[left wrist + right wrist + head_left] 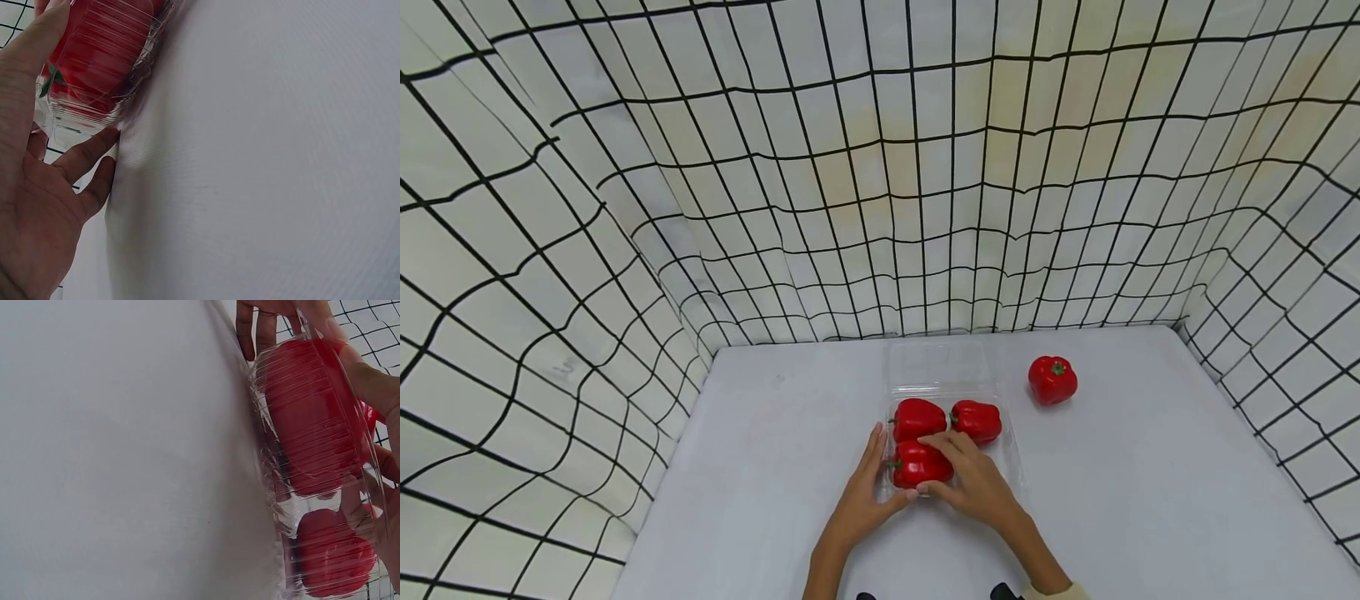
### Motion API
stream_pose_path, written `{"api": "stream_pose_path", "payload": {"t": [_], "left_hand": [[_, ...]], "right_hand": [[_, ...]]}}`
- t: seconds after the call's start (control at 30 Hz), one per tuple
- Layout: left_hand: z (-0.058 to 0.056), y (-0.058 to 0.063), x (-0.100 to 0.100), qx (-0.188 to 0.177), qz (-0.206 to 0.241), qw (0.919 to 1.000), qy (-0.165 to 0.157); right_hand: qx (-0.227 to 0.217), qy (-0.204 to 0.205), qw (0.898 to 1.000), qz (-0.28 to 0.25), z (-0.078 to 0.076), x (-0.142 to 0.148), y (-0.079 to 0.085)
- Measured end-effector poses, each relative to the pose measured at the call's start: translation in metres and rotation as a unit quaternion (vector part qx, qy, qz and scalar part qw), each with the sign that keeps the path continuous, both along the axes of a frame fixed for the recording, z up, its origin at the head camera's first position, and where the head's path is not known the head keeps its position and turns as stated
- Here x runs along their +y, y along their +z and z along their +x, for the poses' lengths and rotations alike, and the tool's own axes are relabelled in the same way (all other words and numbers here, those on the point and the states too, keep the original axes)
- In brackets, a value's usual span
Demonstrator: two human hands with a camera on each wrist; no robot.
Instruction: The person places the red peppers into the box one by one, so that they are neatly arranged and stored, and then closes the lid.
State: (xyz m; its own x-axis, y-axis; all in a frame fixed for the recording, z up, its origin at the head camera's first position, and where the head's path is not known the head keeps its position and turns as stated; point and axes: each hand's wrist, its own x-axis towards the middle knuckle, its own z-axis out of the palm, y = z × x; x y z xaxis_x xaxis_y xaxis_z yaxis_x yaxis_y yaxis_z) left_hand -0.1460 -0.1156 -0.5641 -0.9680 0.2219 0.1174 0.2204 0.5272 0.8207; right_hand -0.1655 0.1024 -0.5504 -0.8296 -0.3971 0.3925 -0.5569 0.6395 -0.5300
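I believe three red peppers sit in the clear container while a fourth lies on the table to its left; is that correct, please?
Not quite: the head view shows the fourth pepper on the table to the right of the clear container, not left. The other three peppers sit inside.

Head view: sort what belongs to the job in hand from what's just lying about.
Job in hand: clear container, lid open; three red peppers inside, the front one in the right grip.

Just about: lone red pepper on the white table, though it may belong too; black netting.
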Motion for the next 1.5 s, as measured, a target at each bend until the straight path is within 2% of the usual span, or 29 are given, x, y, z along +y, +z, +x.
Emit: {"api": "stream_pose_path", "payload": {"t": [0.27,0.53,0.8,1.27,1.5], "left_hand": [[-0.0014,0.0014,-0.0014,0.001,-0.008,0.9999,0.007],[-0.0001,-0.0006,-0.0010,-0.004,-0.006,1.0000,0.006],[0.0001,-0.0012,-0.0017,-0.003,-0.008,1.0000,0.003],[0.0003,-0.0002,-0.0001,-0.004,-0.005,1.0000,0.006],[-0.0006,-0.0010,0.0008,0.004,-0.011,0.9999,0.009]], "right_hand": [[0.044,0.002,0.999,0.018,-0.0016,-0.0016,-0.0001],[0.036,0.002,0.999,0.038,0.0010,-0.0008,0.0007],[0.031,-0.011,0.999,0.028,0.0015,-0.0021,-0.0013],[-0.054,-0.002,0.999,-0.011,0.0016,0.0005,0.0035],[-0.057,-0.001,0.997,-0.050,-0.0007,0.0054,0.0086]]}}
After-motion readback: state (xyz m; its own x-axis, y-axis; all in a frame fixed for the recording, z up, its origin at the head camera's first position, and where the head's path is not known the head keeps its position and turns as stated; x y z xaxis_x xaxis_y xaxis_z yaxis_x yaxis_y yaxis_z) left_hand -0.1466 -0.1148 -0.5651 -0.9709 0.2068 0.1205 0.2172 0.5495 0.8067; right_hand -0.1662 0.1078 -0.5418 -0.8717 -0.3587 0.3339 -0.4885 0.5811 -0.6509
